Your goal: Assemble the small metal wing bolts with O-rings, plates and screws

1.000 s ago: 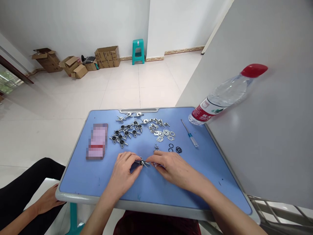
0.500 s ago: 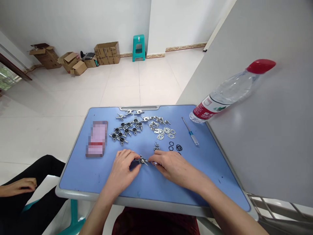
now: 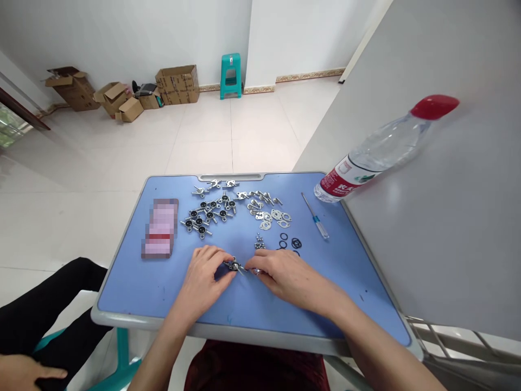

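Note:
My left hand (image 3: 205,274) is closed, its thumb and fingers gripping a small metal valve body (image 3: 235,265) with a round centre and a thin pin sticking out. Close on the right, my right hand (image 3: 280,276) is closed in a pinch, fingertips at the pin side of that part. Something small and shiny shows under its fingers, too small to name. Just beyond it lie small metal screws (image 3: 259,243). Several black rubber O-rings (image 3: 296,243) and flat metal gaskets (image 3: 280,217) lie farther right. Similar valve bodies with black centres (image 3: 209,215) are grouped beyond my left hand.
A screwdriver (image 3: 315,217) and a plastic water bottle (image 3: 362,163) are on the right of the blue table (image 3: 134,293). A blurred-out phone-like object (image 3: 158,231) lies left. Small metal levers (image 3: 262,197) sit near the back. Another person's hand (image 3: 32,372) shows lower left.
Both my hands keep nearly the same hold, with the metal part tilted slightly. The view has shifted a little. The other person's hand has moved lower and nearer the left corner.

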The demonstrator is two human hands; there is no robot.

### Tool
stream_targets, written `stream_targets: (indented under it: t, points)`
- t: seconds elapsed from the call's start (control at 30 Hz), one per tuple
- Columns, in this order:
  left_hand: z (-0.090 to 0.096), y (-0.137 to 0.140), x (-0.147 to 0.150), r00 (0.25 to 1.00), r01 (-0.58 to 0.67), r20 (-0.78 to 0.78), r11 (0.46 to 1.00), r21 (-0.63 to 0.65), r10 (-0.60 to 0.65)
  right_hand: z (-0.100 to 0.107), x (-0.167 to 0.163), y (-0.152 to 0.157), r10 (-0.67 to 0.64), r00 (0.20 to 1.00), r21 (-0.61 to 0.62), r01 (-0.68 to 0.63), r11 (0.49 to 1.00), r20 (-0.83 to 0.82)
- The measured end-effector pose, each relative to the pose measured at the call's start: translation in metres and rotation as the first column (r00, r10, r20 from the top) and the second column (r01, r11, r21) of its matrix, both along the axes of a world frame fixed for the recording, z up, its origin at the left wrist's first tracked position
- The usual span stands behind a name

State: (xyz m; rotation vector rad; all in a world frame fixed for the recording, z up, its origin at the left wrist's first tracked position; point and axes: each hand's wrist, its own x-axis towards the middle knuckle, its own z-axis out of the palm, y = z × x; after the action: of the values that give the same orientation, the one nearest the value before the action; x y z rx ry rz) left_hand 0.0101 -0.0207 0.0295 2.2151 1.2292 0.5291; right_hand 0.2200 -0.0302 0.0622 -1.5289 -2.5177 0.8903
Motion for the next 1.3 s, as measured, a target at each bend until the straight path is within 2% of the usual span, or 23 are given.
stream_targets:
  t: [0.13, 0.23, 0.37, 0.6, 0.8, 1.0, 1.17, 1.3]
  points:
    - [-0.001, 0.0, 0.0, 1.0, 0.001, 0.006, 1.0, 0.0, -0.001, 0.001, 0.005, 0.001, -0.048, 0.997, 0.038, 0.05, 0.998, -0.052]
    - [-0.002, 0.0, 0.0, 1.0, 0.001, 0.009, 1.0, 0.005, -0.001, -0.001, 0.013, 0.005, -0.126, 0.987, 0.09, 0.135, 0.987, -0.103]
    - [-0.003, 0.0, 0.0, 1.0, -0.004, 0.005, 1.0, 0.021, 0.004, -0.006, 0.025, 0.014, -0.243, 0.962, 0.169, 0.262, 0.95, -0.122]
    - [0.001, 0.0, 0.001, 1.0, -0.013, 0.007, 1.0, 0.006, 0.013, -0.015, 0.04, 0.027, -0.399, 0.908, 0.226, 0.418, 0.88, -0.124]
    - [0.008, -0.002, -0.003, 0.997, -0.043, 0.057, 0.999, 0.0, 0.043, -0.021, 0.049, 0.036, -0.48, 0.874, 0.254, 0.482, 0.838, -0.075]
    - [-0.002, 0.002, -0.007, 0.98, -0.127, 0.151, 0.992, -0.015, 0.128, -0.021, 0.052, 0.042, -0.549, 0.834, 0.262, 0.542, 0.798, -0.055]
    - [-0.005, 0.005, -0.009, 0.958, -0.18, 0.23, 0.984, 0.007, 0.173, -0.022, 0.045, 0.046, -0.556, 0.83, 0.297, 0.54, 0.787, -0.037]
    - [-0.004, 0.005, -0.009, 0.939, -0.235, 0.264, 0.972, 0.018, 0.222, -0.024, 0.037, 0.049, -0.543, 0.84, 0.312, 0.514, 0.799, 0.006]
